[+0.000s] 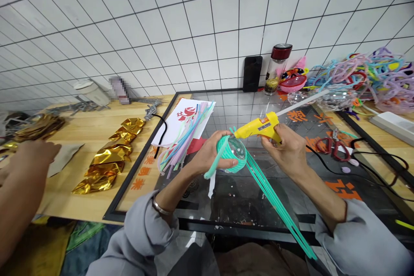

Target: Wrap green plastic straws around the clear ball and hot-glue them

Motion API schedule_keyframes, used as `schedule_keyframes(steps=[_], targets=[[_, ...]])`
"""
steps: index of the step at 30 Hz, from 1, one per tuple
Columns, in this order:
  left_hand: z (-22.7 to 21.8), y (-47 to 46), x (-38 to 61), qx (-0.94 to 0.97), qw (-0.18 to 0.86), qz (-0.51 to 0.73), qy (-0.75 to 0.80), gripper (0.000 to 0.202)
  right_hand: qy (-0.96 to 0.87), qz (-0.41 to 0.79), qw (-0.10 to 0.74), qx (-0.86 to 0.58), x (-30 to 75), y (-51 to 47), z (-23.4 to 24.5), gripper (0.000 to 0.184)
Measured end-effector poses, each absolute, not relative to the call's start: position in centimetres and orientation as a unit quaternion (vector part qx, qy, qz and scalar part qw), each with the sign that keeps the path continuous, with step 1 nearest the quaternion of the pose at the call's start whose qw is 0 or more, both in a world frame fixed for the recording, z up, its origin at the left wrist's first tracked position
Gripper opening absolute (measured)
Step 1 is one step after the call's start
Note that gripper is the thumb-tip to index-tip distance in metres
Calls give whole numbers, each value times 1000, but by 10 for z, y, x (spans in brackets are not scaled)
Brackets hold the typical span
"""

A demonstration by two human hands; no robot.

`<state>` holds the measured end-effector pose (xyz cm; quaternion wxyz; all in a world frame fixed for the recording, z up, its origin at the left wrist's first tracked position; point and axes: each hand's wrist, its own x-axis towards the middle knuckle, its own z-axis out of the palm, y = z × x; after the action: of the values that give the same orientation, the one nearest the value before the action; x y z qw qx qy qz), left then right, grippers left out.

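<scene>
My left hand [210, 155] is closed around a clear plastic ball [235, 148] partly wrapped in teal pipe cleaner [226, 152]. Long loose teal strands [274, 202] trail from the ball down toward my lap. My right hand [289, 148] grips a yellow hot glue gun [258, 127] with a white glue stick [302, 102] sticking out of its back. The gun's nozzle touches the top of the ball.
A glass-topped black-framed work surface [142, 172] lies before me. On it are pastel pipe cleaners [183, 142] on white paper, red scissors [330, 144] and a black cord [365, 168]. Gold foil pieces [110, 155] lie left. Another person's arm [22, 181] reaches in at left. A phone [252, 73] and a jar [274, 71] stand by the wall.
</scene>
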<state>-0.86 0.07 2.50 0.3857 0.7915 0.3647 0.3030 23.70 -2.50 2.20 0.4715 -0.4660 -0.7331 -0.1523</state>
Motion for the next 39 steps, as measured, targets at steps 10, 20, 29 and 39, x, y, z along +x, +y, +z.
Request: schedule_keyframes(steps=[10,20,29,39], targets=[[23,1,-8,791,382,308,366,72,-726,-152,473,-476,237,-25,22,27],[26,0,-8,787,386,307,371,72,-729,-148,473,-473,236,-26,22,28],[25,-1,-9,782,384,297,391,74,-737,-148,462,-471,237,-25,21,28],[24,0,-9,780,388,299,389,73,-734,-149,469,-467,238,-25,23,31]])
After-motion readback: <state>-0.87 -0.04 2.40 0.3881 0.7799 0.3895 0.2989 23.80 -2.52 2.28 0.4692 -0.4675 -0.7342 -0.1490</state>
